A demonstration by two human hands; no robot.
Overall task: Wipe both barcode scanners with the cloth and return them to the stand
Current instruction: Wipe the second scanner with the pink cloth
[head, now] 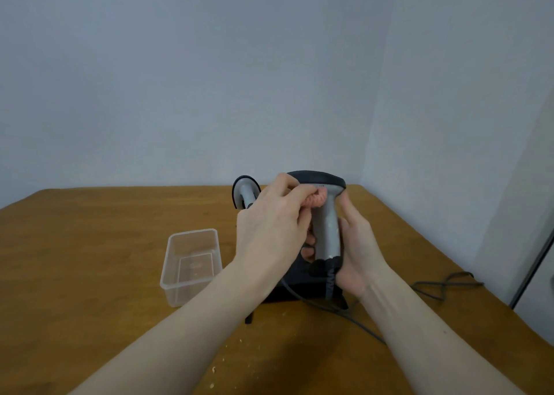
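Wooden table (90, 244), scanner (325, 214) between hands

Matt grey-and-black plastic scanner (326, 220); soft pink knitted cloth (317, 200) on it; clear glossy plastic rectangular tub (192, 262) at nine o'clock; smooth brown wooden tabletop (105, 244).

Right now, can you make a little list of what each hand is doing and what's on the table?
left hand: pinches a pink cloth against the held scanner
right hand: grips the held scanner's grey handle
second scanner: behind the left hand, partly hidden
stand: black, mostly hidden under the hands
clear tub: on the table, left of the stand
cables: trail to the right
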